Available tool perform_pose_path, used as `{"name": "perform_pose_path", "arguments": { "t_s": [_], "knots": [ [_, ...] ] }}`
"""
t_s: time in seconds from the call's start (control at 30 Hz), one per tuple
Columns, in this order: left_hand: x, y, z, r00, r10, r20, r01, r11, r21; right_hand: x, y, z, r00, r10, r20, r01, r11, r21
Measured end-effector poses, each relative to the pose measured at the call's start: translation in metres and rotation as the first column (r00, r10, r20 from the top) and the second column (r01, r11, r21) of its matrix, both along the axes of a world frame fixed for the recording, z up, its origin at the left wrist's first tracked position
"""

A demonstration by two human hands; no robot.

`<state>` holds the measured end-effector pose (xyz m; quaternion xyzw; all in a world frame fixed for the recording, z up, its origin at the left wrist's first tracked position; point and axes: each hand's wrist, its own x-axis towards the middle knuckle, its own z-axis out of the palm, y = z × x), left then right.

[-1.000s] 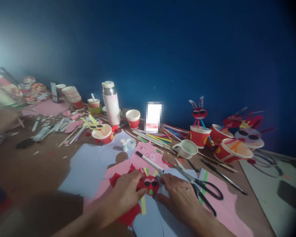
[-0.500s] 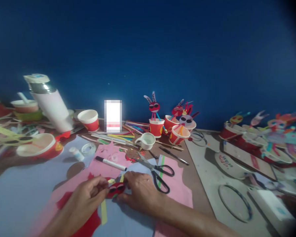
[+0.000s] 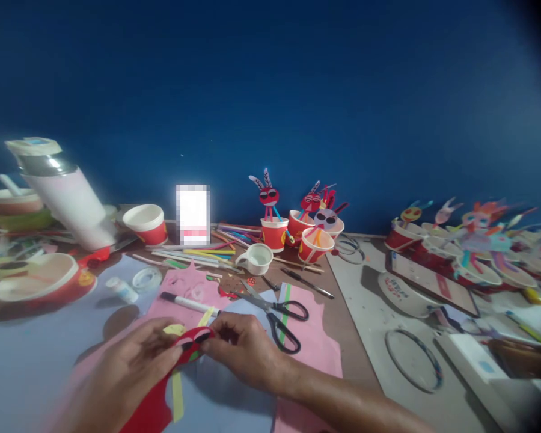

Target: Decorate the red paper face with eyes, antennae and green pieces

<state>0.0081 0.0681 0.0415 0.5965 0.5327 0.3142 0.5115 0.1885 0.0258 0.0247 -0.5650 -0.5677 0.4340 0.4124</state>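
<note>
Both hands close on a small red paper face [image 3: 193, 344] with dark sunglass eyes: the left hand [image 3: 121, 367] pinches one end and the right hand [image 3: 246, 346] pinches the other. The fingers cover much of its edge, and in this dim, soft view I can't be sure how firmly each one holds. Half a second ago the face sat low against the paper beneath the palms. Now it is lifted clear of the sheets and held up between the fingertips, just to the left of the black-handled steel scissors [image 3: 270, 311] and nearer the camera. The view has also swung further right since then.

A ragged red paper sheet [image 3: 146, 415] and a pale yellow paper strip [image 3: 177, 397] lie below the face, and the strip looks to hang from it or sit just behind it. Farther left of the scissors, a white marker with a black cap [image 3: 189, 304] lies across pink craft paper [image 3: 184, 285]. A second pink sheet [image 3: 309, 343] lies under the scissors' handles, with a green strip along it. Beyond the scissors stands a white ceramic mug [image 3: 256, 258], and past that a red paper cup topped by a rabbit-eared figure [image 3: 269, 201].
</note>
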Motion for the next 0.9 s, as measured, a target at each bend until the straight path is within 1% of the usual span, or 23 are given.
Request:
{"name": "perform_pose_path", "arguments": {
  "t_s": [0.1,0.13,0.2,0.33,0.43,0.5,0.57,0.6,0.7,0.9],
  "knots": [
    [-0.004,0.000,-0.002,0.996,-0.082,0.028,0.084,0.993,-0.078,-0.003,-0.003,0.002,0.999,0.004,-0.036,-0.004,1.000,-0.006],
    [-0.006,0.000,-0.004,0.995,-0.093,0.025,0.095,0.992,-0.086,-0.004,-0.004,0.003,0.999,0.004,-0.045,-0.005,1.000,-0.008],
    [-0.010,-0.003,-0.006,0.996,-0.074,0.044,0.078,0.992,-0.096,-0.007,-0.006,0.004,0.998,0.005,-0.059,-0.006,1.000,-0.014],
    [-0.016,-0.016,-0.005,0.997,0.047,0.066,-0.038,0.991,-0.130,-0.012,-0.010,0.004,0.995,0.038,-0.091,-0.040,0.999,-0.022],
    [-0.018,-0.028,-0.005,0.992,0.114,0.058,-0.108,0.990,-0.092,-0.016,-0.014,0.002,0.991,0.062,-0.120,-0.066,0.997,-0.035],
    [-0.019,-0.034,-0.007,0.991,0.098,0.093,-0.091,0.993,-0.073,-0.018,-0.015,0.000,0.989,0.065,-0.136,-0.074,0.996,-0.057],
    [-0.020,-0.038,-0.010,0.992,0.054,0.113,-0.045,0.995,-0.084,-0.019,-0.016,-0.001,0.986,0.084,-0.142,-0.094,0.993,-0.069],
    [-0.020,-0.039,-0.011,0.989,0.065,0.129,-0.055,0.995,-0.079,-0.019,-0.016,-0.002,0.989,0.085,-0.120,-0.095,0.992,-0.081],
    [-0.020,-0.041,-0.010,0.987,0.035,0.155,-0.023,0.997,-0.079,-0.018,-0.017,-0.001,0.995,0.073,-0.070,-0.079,0.993,-0.089],
    [-0.014,-0.039,0.000,0.988,-0.003,0.157,0.016,0.996,-0.085,-0.015,-0.015,0.005,0.997,0.035,0.064,-0.035,0.999,0.000]
  ]
}}
